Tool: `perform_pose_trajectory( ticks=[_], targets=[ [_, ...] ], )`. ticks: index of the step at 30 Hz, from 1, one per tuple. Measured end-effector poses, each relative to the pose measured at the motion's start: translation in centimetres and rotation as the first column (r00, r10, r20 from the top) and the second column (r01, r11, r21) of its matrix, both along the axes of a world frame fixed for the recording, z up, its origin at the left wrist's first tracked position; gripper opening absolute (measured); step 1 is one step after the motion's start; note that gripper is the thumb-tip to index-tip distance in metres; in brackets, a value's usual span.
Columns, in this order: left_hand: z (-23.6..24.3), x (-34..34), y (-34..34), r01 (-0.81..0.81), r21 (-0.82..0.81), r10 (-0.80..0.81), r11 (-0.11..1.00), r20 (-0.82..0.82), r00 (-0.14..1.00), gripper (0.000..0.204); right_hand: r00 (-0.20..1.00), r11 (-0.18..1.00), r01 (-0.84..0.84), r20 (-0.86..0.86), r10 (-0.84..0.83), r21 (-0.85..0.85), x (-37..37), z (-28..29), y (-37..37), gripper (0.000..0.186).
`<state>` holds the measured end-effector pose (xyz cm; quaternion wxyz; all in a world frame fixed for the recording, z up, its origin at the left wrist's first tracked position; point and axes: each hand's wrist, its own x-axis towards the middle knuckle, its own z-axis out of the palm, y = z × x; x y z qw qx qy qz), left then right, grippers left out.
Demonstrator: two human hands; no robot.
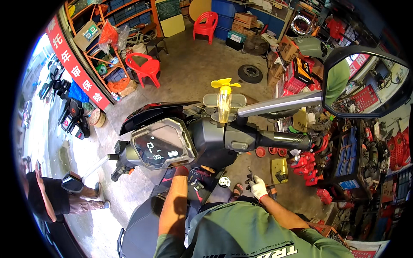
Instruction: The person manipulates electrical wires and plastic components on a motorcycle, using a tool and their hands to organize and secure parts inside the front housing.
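Note:
An electric scooter stands before me, its dashboard screen (157,146) lit. My left forearm reaches up to the scooter below that screen. The left hand is hidden behind the dashboard's lower edge; only a reddish band (181,171) shows at the wrist. My right hand (258,187), in a white glove with dark fingertips, is closed around a slim metal tool (249,171) whose exact kind I cannot make out. It is held right of the scooter's footwell, below the right handlebar grip (286,140). Small loose items (198,185) lie on the dark footwell.
A mirror (365,81) juts out at right, and a yellow propeller (223,83) stands on the handlebar. A yellow tray (279,171) and an orange-black power tool (272,190) are right of my hand. Tool-laden shelving (348,159) lines the right. Another person (47,195) stands at left.

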<state>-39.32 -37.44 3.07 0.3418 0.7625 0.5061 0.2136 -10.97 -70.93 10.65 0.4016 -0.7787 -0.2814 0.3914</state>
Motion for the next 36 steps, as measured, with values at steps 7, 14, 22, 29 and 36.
perform_pose_trajectory(
  ticks=[7, 14, 22, 29, 36],
  targets=[
    [-0.2, -0.2, 0.1, -0.005, -0.008, 0.005, 1.0, 0.013, 1.0, 0.049, 0.994, 0.999, 0.04, -0.101, -0.039, 0.006, -0.7, 2.5, 0.6, 0.032],
    [-0.6, -0.1, -0.5, -0.003, -0.02, 0.003, 1.0, 0.022, 1.0, 0.049, 0.981, 0.999, 0.052, -0.186, -0.051, 0.004, -0.6, 2.4, 1.0, 0.033],
    [0.1, 0.2, 0.0, 0.003, -0.022, -0.002, 1.0, 0.024, 1.0, 0.049, 0.985, 0.998, 0.056, -0.165, -0.052, 0.02, -0.6, 2.8, 1.7, 0.035],
    [0.4, 0.6, 0.0, 0.015, -0.032, -0.014, 0.999, 0.02, 1.0, 0.05, 0.981, 0.996, 0.081, -0.179, -0.076, 0.022, -0.6, 1.9, 1.1, 0.033],
    [0.4, 1.1, 0.2, 0.026, -0.033, -0.026, 0.999, 0.018, 1.0, 0.05, 0.998, 1.0, 0.029, -0.062, -0.029, -0.003, -0.1, 0.1, 0.7, 0.032]
  ],
)
